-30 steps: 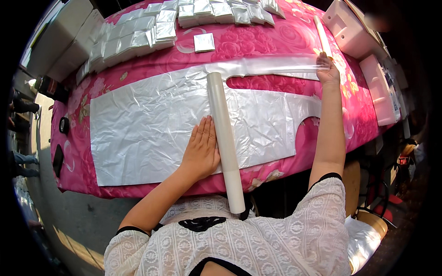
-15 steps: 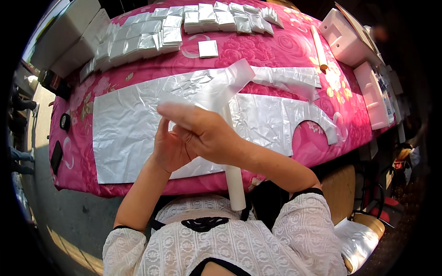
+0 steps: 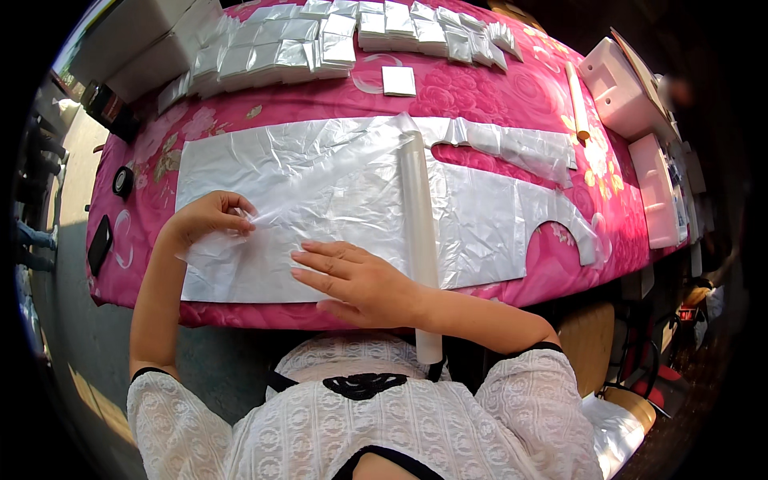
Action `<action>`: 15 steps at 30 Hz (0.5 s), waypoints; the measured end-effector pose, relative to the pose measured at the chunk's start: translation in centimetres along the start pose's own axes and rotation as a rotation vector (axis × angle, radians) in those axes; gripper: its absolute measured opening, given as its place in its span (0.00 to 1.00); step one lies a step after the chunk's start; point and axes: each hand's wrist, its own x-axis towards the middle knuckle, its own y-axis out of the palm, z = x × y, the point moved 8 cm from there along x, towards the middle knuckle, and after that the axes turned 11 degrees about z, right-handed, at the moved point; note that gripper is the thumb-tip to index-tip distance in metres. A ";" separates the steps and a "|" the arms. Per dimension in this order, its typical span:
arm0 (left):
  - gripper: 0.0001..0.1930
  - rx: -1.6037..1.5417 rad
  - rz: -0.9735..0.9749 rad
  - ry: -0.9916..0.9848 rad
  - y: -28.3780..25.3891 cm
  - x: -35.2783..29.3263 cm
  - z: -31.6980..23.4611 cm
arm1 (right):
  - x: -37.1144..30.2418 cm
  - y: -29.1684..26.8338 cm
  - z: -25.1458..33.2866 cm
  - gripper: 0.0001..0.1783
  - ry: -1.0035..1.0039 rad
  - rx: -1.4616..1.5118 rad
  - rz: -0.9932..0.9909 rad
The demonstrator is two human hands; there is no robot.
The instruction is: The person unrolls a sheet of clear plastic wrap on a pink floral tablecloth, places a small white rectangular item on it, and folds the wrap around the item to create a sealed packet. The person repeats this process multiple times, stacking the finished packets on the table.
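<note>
A thin white plastic apron [image 3: 480, 228] lies spread on the table, its curved cut-outs toward the right. Across it rests a long pale tube [image 3: 418, 216], its near end jutting past the table edge. At the apron's left part, my left hand [image 3: 210, 220] pinches the edge of a thin, see-through plastic layer, which is drawn up in creases toward the tube's far end. My right hand [image 3: 356, 280] is open, palm down with fingers stretched over the apron's near side, left of the tube. Whether its fingers touch the plastic I cannot tell.
Stacks of folded silvery-white packets [image 3: 280, 52] line the far side, with one single packet [image 3: 398, 81] nearer. A second tube [image 3: 577, 100] and white foam boxes [image 3: 628, 88] are at right. At left are a tape roll [image 3: 122, 182], a phone [image 3: 100, 245] and a dark bottle [image 3: 108, 110].
My hands, close together and raised before, have parted. The left moved left and down onto the plastic; the right lowered and opened flat. The plastic at the tube's far end has come down.
</note>
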 end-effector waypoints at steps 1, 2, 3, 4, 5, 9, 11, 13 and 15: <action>0.14 0.009 -0.055 0.006 -0.6 -0.2 0.3 | -2.1 -1.4 -1.5 0.31 0.083 -0.018 -0.044; 0.15 0.016 -0.117 0.010 -1.3 -0.7 0.7 | -4.1 -2.5 -2.6 0.31 0.148 -0.086 -0.093; 0.16 0.117 -0.149 0.003 -1.6 -1.1 1.0 | -6.3 -3.5 -3.8 0.30 0.244 -0.177 -0.103; 0.16 0.221 -0.180 -0.005 -1.9 -1.7 1.1 | -8.3 -4.3 -4.7 0.30 0.306 -0.215 -0.116; 0.17 0.325 -0.212 -0.016 -2.0 -2.4 1.2 | -9.9 -4.9 -5.3 0.29 0.358 -0.277 -0.093; 0.18 0.492 -0.422 -0.055 -2.8 -6.1 1.4 | -12.9 -4.3 -6.6 0.30 0.451 -0.395 0.167; 0.19 0.610 -0.642 0.002 -3.3 -8.8 0.4 | -13.1 -3.8 -6.8 0.32 0.447 -0.374 0.195; 0.19 0.663 -0.808 0.060 -3.8 -11.6 0.0 | -12.4 -3.1 -6.9 0.33 0.416 -0.377 0.231; 0.19 0.653 -0.919 0.120 -4.4 -14.3 -0.1 | -10.6 -2.0 -6.9 0.34 0.358 -0.371 0.246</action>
